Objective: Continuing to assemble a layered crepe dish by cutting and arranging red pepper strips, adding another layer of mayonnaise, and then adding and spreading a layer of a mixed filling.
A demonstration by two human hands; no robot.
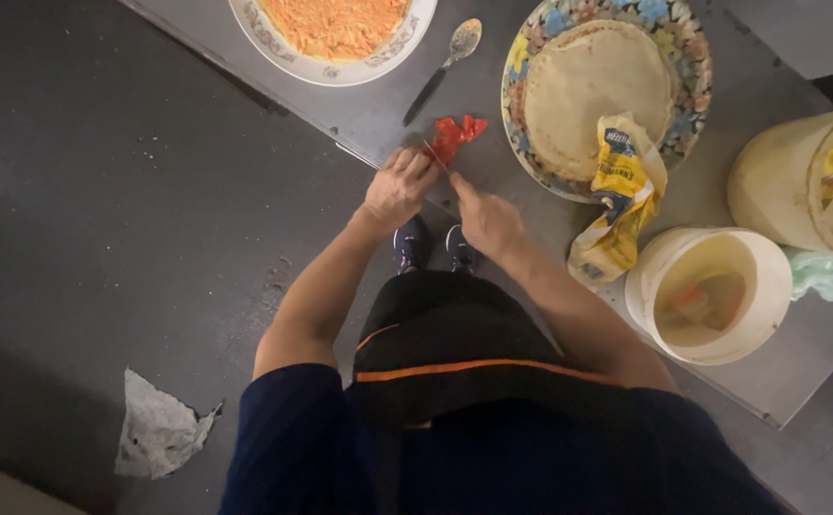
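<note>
Standing at a grey surface (722, 181), a person looks straight down on both hands, which meet at its near edge.

- Left hand (399, 186): fingers curled together on a thin blade or strip, seemingly a knife (364, 158), whose pale edge juts toward 8 o'clock past the knuckles. Exact grip is hidden by the fist.
- Right hand (486, 221): fingers closed, forefinger stretched toward 11 o'clock, its tip at the base of the red scrap; whether it pins it I cannot tell.
- Red scrap (455, 133): crumpled plastic or foil, lying on the surface at 12 o'clock of the hands, just beside the left fingers. It sits at the edge, likely for easy reach.
- Spoon (445, 65): dark handle, bowl up, at 12 o'clock of the scrap, between the two dishes.
- Bowl (335, 69): white, patterned rim, orange shredded filling; at 11 o'clock, partly cut off.
- Plate (521, 57): floral rim, stacked flat pancakes; at 1 o'clock.
- Yellow wrapper (622, 191): opened, draped over the plate's near rim.
- Two cream tubs (708, 296) at 3 o'clock: the near one open with dregs, the far one holding packets.
- Floor: dark, with a grey rag (157, 429) at 7 o'clock.
- Shoes (434, 244) show beneath the hands.
</note>
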